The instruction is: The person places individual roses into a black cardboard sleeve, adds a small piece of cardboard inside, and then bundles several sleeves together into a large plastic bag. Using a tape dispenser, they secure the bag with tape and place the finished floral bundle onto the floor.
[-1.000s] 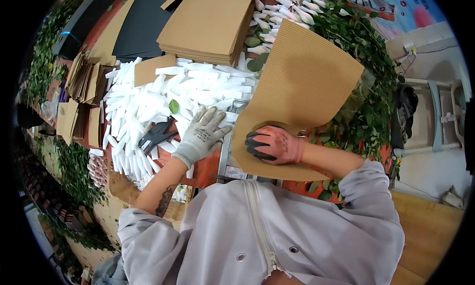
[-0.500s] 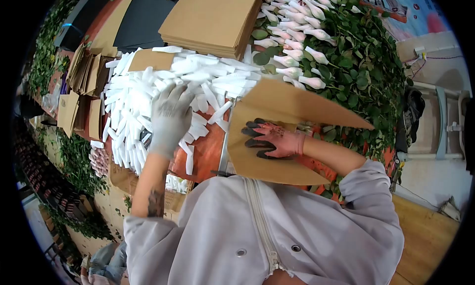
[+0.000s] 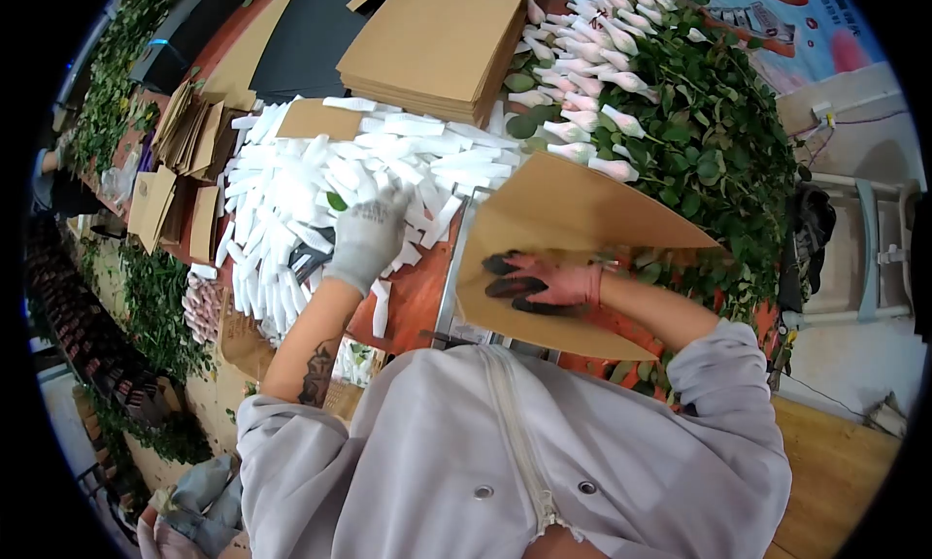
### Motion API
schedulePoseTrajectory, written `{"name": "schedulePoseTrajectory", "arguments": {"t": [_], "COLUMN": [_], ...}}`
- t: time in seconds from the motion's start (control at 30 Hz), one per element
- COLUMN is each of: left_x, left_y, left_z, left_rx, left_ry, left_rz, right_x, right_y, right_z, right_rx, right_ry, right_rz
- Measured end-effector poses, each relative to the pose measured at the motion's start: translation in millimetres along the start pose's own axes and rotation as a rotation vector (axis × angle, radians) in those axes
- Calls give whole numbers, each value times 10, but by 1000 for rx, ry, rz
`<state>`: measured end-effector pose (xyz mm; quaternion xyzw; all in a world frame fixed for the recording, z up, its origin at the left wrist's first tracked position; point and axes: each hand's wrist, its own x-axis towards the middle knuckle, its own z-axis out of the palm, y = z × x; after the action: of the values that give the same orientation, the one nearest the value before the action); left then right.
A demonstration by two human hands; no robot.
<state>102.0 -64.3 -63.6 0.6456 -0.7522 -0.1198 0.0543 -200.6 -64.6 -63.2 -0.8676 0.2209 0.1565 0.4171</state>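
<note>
My left hand [image 3: 371,237], in a pale grey glove, is over a heap of white foam net sleeves [image 3: 277,185]. Its fingers are bent down and look closed among the sleeves; what they grip, if anything, blends in with the white heap. In a pink glove with black fingertips, my right hand [image 3: 549,282] lies with its fingers spread on a creased brown cardboard sheet [image 3: 582,202]. The sheet's far and near flaps rise on both sides of that hand. Under its left edge shows a metal edge [image 3: 452,282] on the red tabletop [image 3: 413,306].
Brown cardboard sheets [image 3: 427,49] are stacked behind the sleeves. Roses in white sleeves [image 3: 582,78] with leafy stems [image 3: 699,141] lie at the far right. Small cardboard pieces [image 3: 189,136] stand at left. A metal frame [image 3: 864,248] is on the right.
My left hand has moved right and nearer across the sleeve heap, and its fingers have gone from stretched to bent. My right hand stays on the cardboard. The view has shifted slightly.
</note>
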Motion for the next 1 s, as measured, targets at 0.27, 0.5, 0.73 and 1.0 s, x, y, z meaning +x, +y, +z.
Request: {"name": "schedulePoseTrajectory", "arguments": {"t": [0.27, 0.5, 0.73, 1.0], "left_x": [-580, -816, -787, -1024], "left_y": [-295, -2853, -3168, -2903], "left_z": [-740, -572, -542, -1201], "left_rx": [-464, 223, 84, 63], "left_ry": [276, 259, 84, 257], "left_rz": [-142, -832, -818, -628], "right_x": [-57, -432, -476, -742], "right_y": [-323, -759, -886, -811], "right_z": [-227, -600, -512, -429], "right_rx": [397, 869, 899, 977], "right_ry": [349, 262, 359, 427], "right_rz": [183, 147, 256, 231]}}
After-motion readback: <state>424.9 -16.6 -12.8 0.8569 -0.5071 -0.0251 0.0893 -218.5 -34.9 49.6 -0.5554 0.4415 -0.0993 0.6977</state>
